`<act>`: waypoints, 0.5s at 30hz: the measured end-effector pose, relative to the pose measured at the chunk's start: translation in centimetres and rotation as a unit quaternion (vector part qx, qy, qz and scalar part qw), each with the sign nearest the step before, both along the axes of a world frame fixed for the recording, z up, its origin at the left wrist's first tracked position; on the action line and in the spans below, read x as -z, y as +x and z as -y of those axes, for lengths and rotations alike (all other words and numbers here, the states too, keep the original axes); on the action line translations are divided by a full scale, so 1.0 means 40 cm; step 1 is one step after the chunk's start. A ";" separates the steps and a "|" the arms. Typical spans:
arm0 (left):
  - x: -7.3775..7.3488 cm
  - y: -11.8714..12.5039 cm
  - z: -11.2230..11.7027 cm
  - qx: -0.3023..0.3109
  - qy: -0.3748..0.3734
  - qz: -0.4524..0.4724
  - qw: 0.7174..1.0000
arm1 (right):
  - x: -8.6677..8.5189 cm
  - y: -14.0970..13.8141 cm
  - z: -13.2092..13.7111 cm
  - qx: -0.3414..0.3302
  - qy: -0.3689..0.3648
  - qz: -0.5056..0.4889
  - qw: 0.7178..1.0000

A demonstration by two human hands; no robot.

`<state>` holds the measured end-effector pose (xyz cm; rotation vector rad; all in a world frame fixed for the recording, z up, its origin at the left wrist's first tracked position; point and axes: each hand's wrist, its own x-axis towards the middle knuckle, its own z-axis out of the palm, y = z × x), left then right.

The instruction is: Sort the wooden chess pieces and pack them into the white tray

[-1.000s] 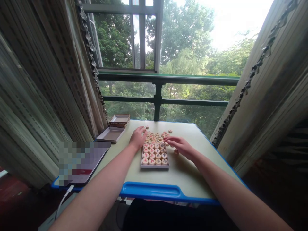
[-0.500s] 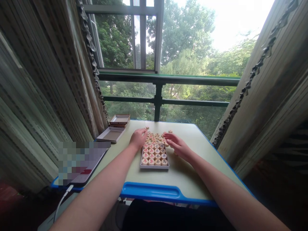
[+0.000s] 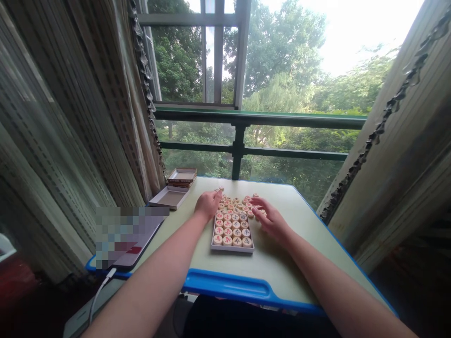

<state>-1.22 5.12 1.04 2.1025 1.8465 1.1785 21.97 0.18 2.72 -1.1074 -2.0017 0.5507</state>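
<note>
A shallow white box point(image 3: 232, 250) stands on the table, packed with rows of round Chinese chess pieces point(image 3: 236, 232) marked in red and black characters. Beyond its far end lies a loose cluster of more chess pieces point(image 3: 230, 206). At the cluster's left side is my left hand point(image 3: 207, 204), its fingers stretched forward beside the pieces; the far fingertips are partly hidden. My right hand point(image 3: 271, 218) lies along the right side, fingers apart and slightly bent, with loose pieces at its fingertips. I see nothing gripped in either hand.
An empty box lid point(image 3: 171, 197) and a small stacked box point(image 3: 182, 175) sit at the table's back left. A laptop-like flat device point(image 3: 141, 244), partly blurred, rests at the left edge with a white cable point(image 3: 102, 286). A blue tray groove point(image 3: 229, 283) edges the front.
The view has shifted, so the whole scene sits slightly further right. My right hand has moved a little right, uncovering some loose pieces. My left hand remains beside the cluster.
</note>
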 end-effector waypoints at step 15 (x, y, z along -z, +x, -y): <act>0.012 -0.012 -0.030 -0.065 -0.097 0.047 0.992 | 0.015 -0.033 -0.018 0.065 0.241 0.146 0.957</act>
